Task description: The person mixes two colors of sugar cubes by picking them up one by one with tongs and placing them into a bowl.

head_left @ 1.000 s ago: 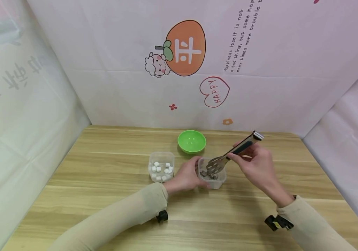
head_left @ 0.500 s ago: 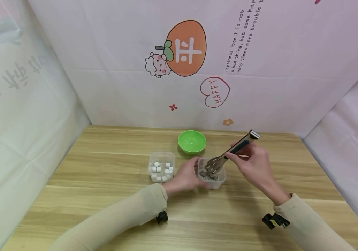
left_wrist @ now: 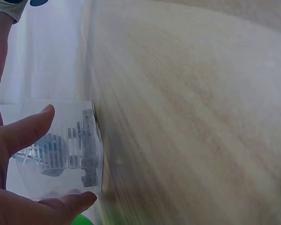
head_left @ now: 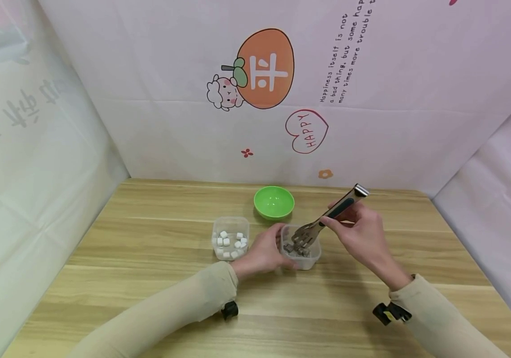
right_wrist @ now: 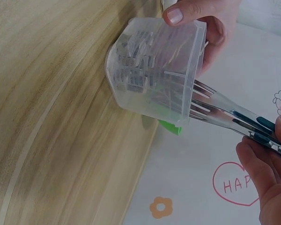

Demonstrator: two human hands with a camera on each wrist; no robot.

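My right hand (head_left: 362, 232) pinches a pair of metal tongs (head_left: 340, 207) with dark grip inlays. Their slotted heads reach down into a clear plastic box (head_left: 305, 262) among several small grey-brown cubes (head_left: 288, 247). With thumb and fingers around its left side, my left hand (head_left: 264, 251) holds that box on the table. In the right wrist view the tongs (right_wrist: 234, 118) enter through the rim of the box (right_wrist: 152, 101), and the left thumb lies on its wall. The left wrist view shows the slotted heads close to the cubes (left_wrist: 89, 154) through the clear side.
A second clear box (head_left: 231, 223) with several white cubes (head_left: 226, 241) stands left of the left hand. Behind the boxes sits a green bowl (head_left: 274, 203). A printed white cloth (head_left: 170, 139) rises at the back edge of the wooden table (head_left: 156, 278).
The tongs and right hand have shifted slightly left and the tong heads sit a little further left in the box. The left hand keeps its hold, with the box moved very slightly left.
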